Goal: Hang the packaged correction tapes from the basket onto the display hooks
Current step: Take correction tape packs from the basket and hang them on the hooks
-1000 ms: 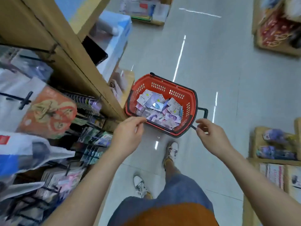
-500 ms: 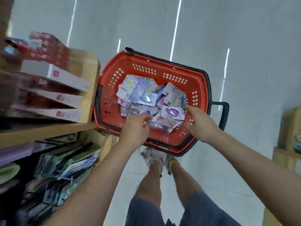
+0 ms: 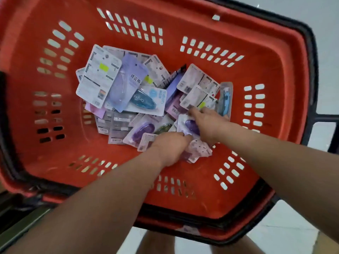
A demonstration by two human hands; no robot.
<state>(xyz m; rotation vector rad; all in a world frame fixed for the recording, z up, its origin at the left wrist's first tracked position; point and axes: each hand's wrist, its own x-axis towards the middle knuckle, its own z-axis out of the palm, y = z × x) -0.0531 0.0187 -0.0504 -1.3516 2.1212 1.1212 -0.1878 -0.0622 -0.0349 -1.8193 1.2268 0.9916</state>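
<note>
The red basket (image 3: 275,74) fills the view, and a loose pile of packaged correction tapes (image 3: 128,88) lies on its bottom. Both my hands are down in the pile's near right part. My left hand (image 3: 170,146) has its fingers curled round a pale pink package (image 3: 200,152) at the pile's near edge. Just beyond it, my right hand (image 3: 207,123) lies with fingers stretched over a white-backed package (image 3: 196,98) and partly covers a purple tape pack (image 3: 190,125). No display hooks are in view.
The basket's black handle (image 3: 322,118) sticks out at the right over the pale floor (image 3: 293,231). A dark shelf edge (image 3: 20,224) runs along the lower left corner. My legs show below the basket.
My head has dropped much closer to the basket. Both hands have moved from the near rim down into the pile, and the left one has closed on a package.
</note>
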